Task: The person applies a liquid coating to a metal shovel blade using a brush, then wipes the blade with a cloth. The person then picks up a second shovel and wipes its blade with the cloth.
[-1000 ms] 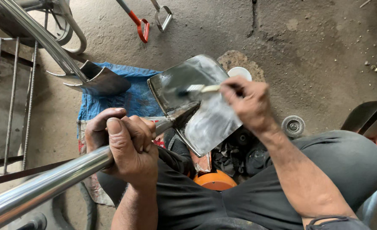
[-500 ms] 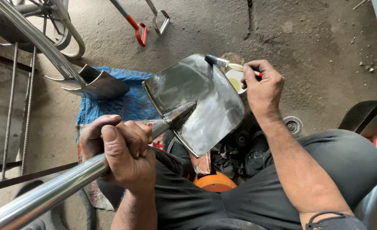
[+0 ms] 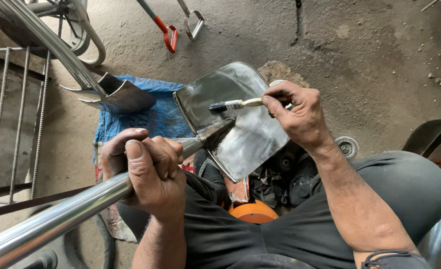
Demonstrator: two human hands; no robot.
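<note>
Rough concrete floor (image 3: 370, 45) below me, stained and gritty, blue cloth (image 3: 150, 119) spread on it near my knees. My left hand (image 3: 148, 172) is wrapped tight around a shiny metal shaft (image 3: 56, 224), fingers fully curled over, thumb on top, wrist bent down toward me. That shaft runs up to the shovel blade (image 3: 245, 134), which lies tilted face up over my lap, its surface dark and wet-looking. My right hand (image 3: 300, 114) reaches across from the right, forearm angled up over my thigh, fingers pinched closed on the pale handle of a small paintbrush (image 3: 230, 105). Dark bristles touch the upper part of the blade, pointing left.

Second shovel (image 3: 116, 94) lies on the blue cloth to the left, its long handle going off toward the top corner. Red-handled tool (image 3: 168, 35) sits further out on the floor, a metal stirrup-shaped handle (image 3: 194, 22) just beside it. Metal bars (image 3: 11, 114) stand at the far left. Small round disc (image 3: 346, 147) rests on the floor by my right forearm. Orange round thing (image 3: 253, 211) shows between my legs under the blade, mostly hidden.
</note>
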